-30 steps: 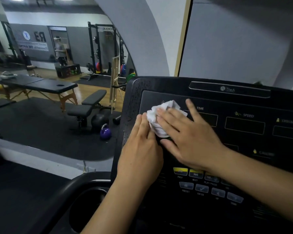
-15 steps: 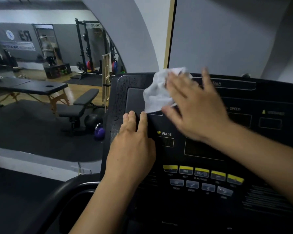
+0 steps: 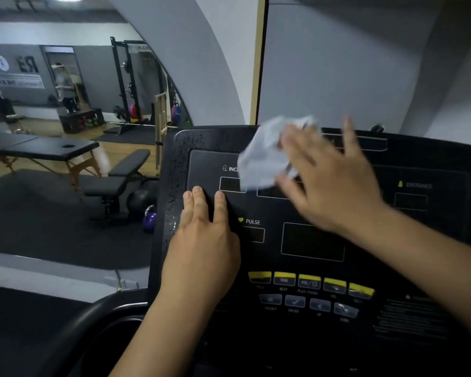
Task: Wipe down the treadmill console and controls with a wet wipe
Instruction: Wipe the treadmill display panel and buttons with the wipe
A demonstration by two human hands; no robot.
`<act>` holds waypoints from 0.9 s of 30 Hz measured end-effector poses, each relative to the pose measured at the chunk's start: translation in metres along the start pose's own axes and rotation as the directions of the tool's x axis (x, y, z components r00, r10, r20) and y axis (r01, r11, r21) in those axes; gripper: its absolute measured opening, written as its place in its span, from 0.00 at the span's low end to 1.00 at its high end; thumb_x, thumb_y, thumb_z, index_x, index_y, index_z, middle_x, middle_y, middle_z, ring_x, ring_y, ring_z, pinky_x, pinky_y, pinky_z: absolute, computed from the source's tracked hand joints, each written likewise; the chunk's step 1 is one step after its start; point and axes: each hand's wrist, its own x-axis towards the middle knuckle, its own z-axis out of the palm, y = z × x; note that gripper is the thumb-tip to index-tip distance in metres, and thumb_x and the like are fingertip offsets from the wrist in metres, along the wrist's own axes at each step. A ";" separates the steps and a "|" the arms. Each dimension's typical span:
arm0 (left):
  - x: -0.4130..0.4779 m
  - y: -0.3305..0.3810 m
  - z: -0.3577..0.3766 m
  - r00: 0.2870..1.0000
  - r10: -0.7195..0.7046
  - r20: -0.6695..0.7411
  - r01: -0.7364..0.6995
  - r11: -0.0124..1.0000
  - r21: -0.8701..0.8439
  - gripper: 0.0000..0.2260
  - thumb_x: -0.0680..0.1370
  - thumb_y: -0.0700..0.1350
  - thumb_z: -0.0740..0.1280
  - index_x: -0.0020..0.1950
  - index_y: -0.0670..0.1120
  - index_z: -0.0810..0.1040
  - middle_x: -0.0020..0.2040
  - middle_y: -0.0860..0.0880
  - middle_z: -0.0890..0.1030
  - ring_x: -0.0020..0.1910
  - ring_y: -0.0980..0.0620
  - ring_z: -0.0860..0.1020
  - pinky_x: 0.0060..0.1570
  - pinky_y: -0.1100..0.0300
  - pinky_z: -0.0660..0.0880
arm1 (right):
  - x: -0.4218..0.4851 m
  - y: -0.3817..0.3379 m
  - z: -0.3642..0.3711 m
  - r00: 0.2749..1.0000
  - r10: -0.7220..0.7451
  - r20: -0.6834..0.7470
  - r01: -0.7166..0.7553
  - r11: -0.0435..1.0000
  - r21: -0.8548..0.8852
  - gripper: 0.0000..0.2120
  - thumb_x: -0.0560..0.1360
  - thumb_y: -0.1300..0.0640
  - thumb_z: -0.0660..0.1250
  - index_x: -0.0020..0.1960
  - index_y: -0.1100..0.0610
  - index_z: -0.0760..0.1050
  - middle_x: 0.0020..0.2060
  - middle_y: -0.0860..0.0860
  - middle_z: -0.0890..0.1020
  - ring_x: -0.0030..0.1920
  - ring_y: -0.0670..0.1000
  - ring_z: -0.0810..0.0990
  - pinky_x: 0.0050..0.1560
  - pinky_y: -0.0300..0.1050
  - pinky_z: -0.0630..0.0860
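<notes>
White crumpled wet wipe [image 3: 264, 159]: light, limp, likely slick, best taken bunched at its middle; lies at fingertips of blurred right hand [image 3: 335, 183], pinch or flat press indiscernible, against black treadmill console [image 3: 419, 240]; left hand [image 3: 201, 246] flat, empty.

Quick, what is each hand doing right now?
Left hand: open, flat on the console.
Right hand: open, blurred, fingers spread, pressing the wet wipe against it.

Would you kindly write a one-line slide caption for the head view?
Right hand presses a wet wipe to the treadmill console while the left hand rests flat on it.
</notes>
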 end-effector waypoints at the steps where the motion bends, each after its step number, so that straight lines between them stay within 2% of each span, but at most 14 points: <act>1: 0.000 0.001 0.000 1.000 -0.003 -0.005 0.003 1.000 -0.009 0.27 0.81 0.44 0.51 0.80 0.45 0.48 0.79 0.36 0.47 0.78 0.41 0.45 0.69 0.49 0.64 | 0.004 0.003 -0.005 0.997 0.078 0.003 -0.078 0.997 0.005 0.32 0.80 0.38 0.45 0.76 0.58 0.59 0.75 0.55 0.62 0.75 0.56 0.61 0.73 0.68 0.43; 2: 0.000 0.001 0.000 1.000 -0.007 -0.011 0.007 1.000 -0.018 0.27 0.81 0.44 0.51 0.79 0.44 0.49 0.79 0.36 0.47 0.78 0.40 0.45 0.68 0.49 0.66 | -0.001 0.000 -0.004 0.998 0.059 0.017 -0.060 0.998 0.015 0.33 0.80 0.38 0.46 0.76 0.58 0.59 0.75 0.56 0.62 0.75 0.57 0.61 0.73 0.68 0.44; 5: -0.001 0.000 0.004 0.999 -0.009 -0.040 0.007 0.999 -0.046 0.27 0.79 0.43 0.53 0.79 0.42 0.54 0.78 0.34 0.52 0.78 0.38 0.49 0.63 0.46 0.70 | -0.037 -0.023 0.012 0.975 -0.222 0.026 0.221 0.975 0.036 0.32 0.78 0.39 0.52 0.73 0.60 0.64 0.73 0.57 0.66 0.73 0.58 0.65 0.72 0.69 0.49; 6: -0.001 -0.001 0.006 0.998 0.001 -0.059 -0.004 0.999 -0.050 0.26 0.79 0.42 0.55 0.78 0.41 0.57 0.77 0.33 0.55 0.77 0.37 0.52 0.61 0.44 0.72 | -0.036 -0.017 0.012 0.969 -0.246 0.023 0.245 0.969 0.017 0.31 0.79 0.39 0.52 0.74 0.59 0.64 0.73 0.56 0.66 0.73 0.57 0.65 0.72 0.69 0.48; 10: 0.001 -0.003 0.009 0.995 0.028 -0.100 -0.032 0.999 -0.035 0.25 0.77 0.40 0.60 0.75 0.38 0.64 0.74 0.30 0.61 0.75 0.34 0.59 0.55 0.42 0.75 | 0.006 0.006 -0.006 0.996 0.086 -0.036 -0.085 0.996 0.020 0.32 0.80 0.38 0.48 0.75 0.58 0.61 0.74 0.55 0.65 0.74 0.57 0.63 0.73 0.68 0.45; 11: 0.001 -0.002 0.008 0.996 0.018 -0.085 -0.021 0.999 -0.034 0.25 0.79 0.42 0.59 0.76 0.39 0.62 0.75 0.31 0.59 0.76 0.34 0.57 0.58 0.42 0.74 | 0.002 -0.001 -0.005 0.998 0.051 -0.022 -0.050 0.998 0.045 0.32 0.79 0.38 0.49 0.75 0.59 0.62 0.74 0.57 0.66 0.73 0.58 0.63 0.73 0.68 0.46; 14: -0.001 0.005 0.002 0.999 -0.012 -0.050 0.008 0.997 -0.076 0.27 0.82 0.50 0.55 0.78 0.41 0.55 0.77 0.33 0.53 0.77 0.37 0.50 0.67 0.46 0.66 | -0.035 -0.028 0.016 0.972 -0.236 0.001 0.236 0.972 0.021 0.32 0.78 0.39 0.53 0.72 0.61 0.66 0.72 0.58 0.69 0.72 0.59 0.66 0.72 0.69 0.50; 15: -0.002 0.007 0.001 0.999 -0.015 -0.042 0.011 0.997 -0.083 0.28 0.82 0.52 0.54 0.79 0.42 0.53 0.78 0.34 0.51 0.78 0.38 0.48 0.68 0.48 0.65 | -0.035 -0.018 0.014 0.966 -0.258 0.004 0.258 0.966 -0.003 0.31 0.79 0.40 0.52 0.72 0.60 0.66 0.72 0.57 0.68 0.72 0.58 0.66 0.72 0.70 0.50; 17: -0.002 0.007 -0.002 0.999 -0.021 -0.038 0.018 0.997 -0.080 0.28 0.82 0.55 0.52 0.79 0.44 0.52 0.79 0.37 0.48 0.78 0.40 0.45 0.67 0.49 0.66 | -0.014 0.010 0.005 0.998 -0.059 -0.011 0.059 0.998 -0.013 0.31 0.80 0.40 0.48 0.75 0.59 0.62 0.74 0.56 0.66 0.73 0.57 0.65 0.72 0.70 0.48; 19: -0.001 0.005 0.000 0.997 -0.011 -0.077 0.004 0.996 -0.091 0.28 0.82 0.55 0.53 0.78 0.44 0.56 0.78 0.39 0.50 0.78 0.38 0.48 0.66 0.46 0.68 | -0.004 0.024 -0.003 0.991 0.130 -0.008 -0.130 0.991 0.001 0.32 0.80 0.38 0.46 0.76 0.57 0.58 0.75 0.56 0.63 0.74 0.56 0.62 0.73 0.68 0.45; 20: 0.000 0.005 0.002 0.993 0.016 -0.120 -0.029 0.994 -0.104 0.27 0.81 0.54 0.55 0.77 0.42 0.59 0.78 0.39 0.53 0.77 0.35 0.50 0.66 0.43 0.68 | -0.012 0.022 -0.001 0.997 0.080 0.010 -0.080 0.997 0.011 0.33 0.80 0.37 0.47 0.76 0.58 0.59 0.75 0.57 0.63 0.74 0.57 0.61 0.73 0.68 0.46; 23: -0.001 0.021 0.015 0.959 0.174 -0.222 -0.202 0.973 -0.110 0.24 0.81 0.51 0.58 0.75 0.43 0.63 0.78 0.40 0.56 0.76 0.32 0.54 0.69 0.35 0.59 | -0.051 0.000 0.020 0.967 -0.255 -0.001 0.255 0.967 -0.006 0.32 0.79 0.39 0.52 0.73 0.60 0.65 0.73 0.58 0.67 0.72 0.59 0.67 0.72 0.69 0.51; 24: -0.002 0.030 0.022 0.940 0.235 -0.245 -0.264 0.960 -0.093 0.24 0.80 0.51 0.58 0.75 0.43 0.65 0.78 0.40 0.58 0.76 0.34 0.55 0.69 0.35 0.59 | -0.050 0.008 0.017 0.963 -0.270 -0.002 0.269 0.962 -0.034 0.31 0.79 0.40 0.52 0.73 0.60 0.66 0.72 0.57 0.67 0.71 0.58 0.68 0.71 0.70 0.51; 27: -0.004 0.052 0.036 0.926 0.289 -0.242 -0.315 0.946 -0.079 0.27 0.78 0.54 0.56 0.74 0.42 0.66 0.76 0.38 0.62 0.76 0.33 0.55 0.69 0.35 0.58 | -0.017 0.043 -0.001 0.998 0.047 -0.028 -0.048 0.999 -0.012 0.33 0.80 0.38 0.45 0.75 0.60 0.61 0.74 0.56 0.64 0.73 0.57 0.65 0.71 0.71 0.48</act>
